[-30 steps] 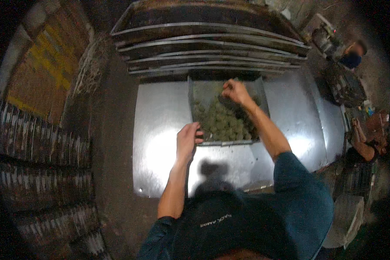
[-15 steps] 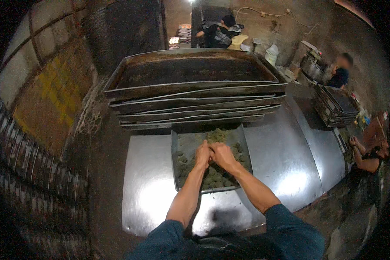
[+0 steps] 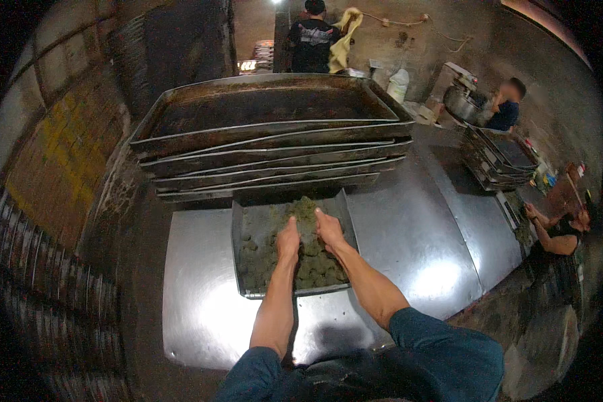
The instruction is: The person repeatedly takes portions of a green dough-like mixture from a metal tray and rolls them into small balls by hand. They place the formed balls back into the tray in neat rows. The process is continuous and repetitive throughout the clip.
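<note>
Two hands: we have the left hand (image 3: 288,242) and the right hand (image 3: 330,232) over the tray (image 3: 236,234), side by side, a narrow gap between them.
Green heap: the crumbly heap (image 3: 304,206) lies straight ahead of our fingertips, at the tray's far side, roughly in line with that gap; we make out no clear long axis in it.
Nearer hand: our right reaches slightly farther, its tip at the heap's right edge; our left tip sits at the near left edge. Contact we cannot confirm.
Grip: we see both hands from the back, fingers curled; whether either pinches a bit of the green stuff, we cannot tell.
Round lumps: they crowd the tray's near half (image 3: 315,271), under and between our wrists, with a few scattered toward the left wall.
In the way: a stack of large trays (image 3: 261,144) rises just beyond the heap, and our own wrists hide some lumps.
Table: shiny metal (image 3: 409,234) spreads either side of our tray.
Farther off: on our right, a smaller tray stack (image 3: 501,161) and a co-worker (image 3: 561,234); ahead, another person holding a yellow cloth (image 3: 344,43).
</note>
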Motion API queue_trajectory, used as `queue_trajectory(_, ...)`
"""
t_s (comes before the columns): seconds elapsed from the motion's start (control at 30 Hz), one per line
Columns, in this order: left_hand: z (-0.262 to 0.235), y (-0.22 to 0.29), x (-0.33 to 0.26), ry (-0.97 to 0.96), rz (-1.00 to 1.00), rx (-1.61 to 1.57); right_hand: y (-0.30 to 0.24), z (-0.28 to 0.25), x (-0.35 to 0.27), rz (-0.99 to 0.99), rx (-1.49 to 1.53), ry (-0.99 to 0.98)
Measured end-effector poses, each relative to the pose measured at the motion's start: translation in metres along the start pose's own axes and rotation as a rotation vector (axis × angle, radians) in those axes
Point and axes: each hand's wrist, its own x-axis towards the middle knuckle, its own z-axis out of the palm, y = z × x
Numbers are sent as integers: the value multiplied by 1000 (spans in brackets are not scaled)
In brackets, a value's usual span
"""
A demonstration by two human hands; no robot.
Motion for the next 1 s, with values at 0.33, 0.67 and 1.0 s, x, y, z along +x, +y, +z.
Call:
queue_trajectory(0.33,-1,5,-24,-75,-9,-151,-22,15,-38,-774,-737,-219)
queue_trajectory(0.67,-35,19,-19,-16,-116,-28,-5,0,-11,-10,-113,-44)
queue_trajectory(1.0,-62,34,-50,-129,-56,-446,20,-12,14,76,6,3)
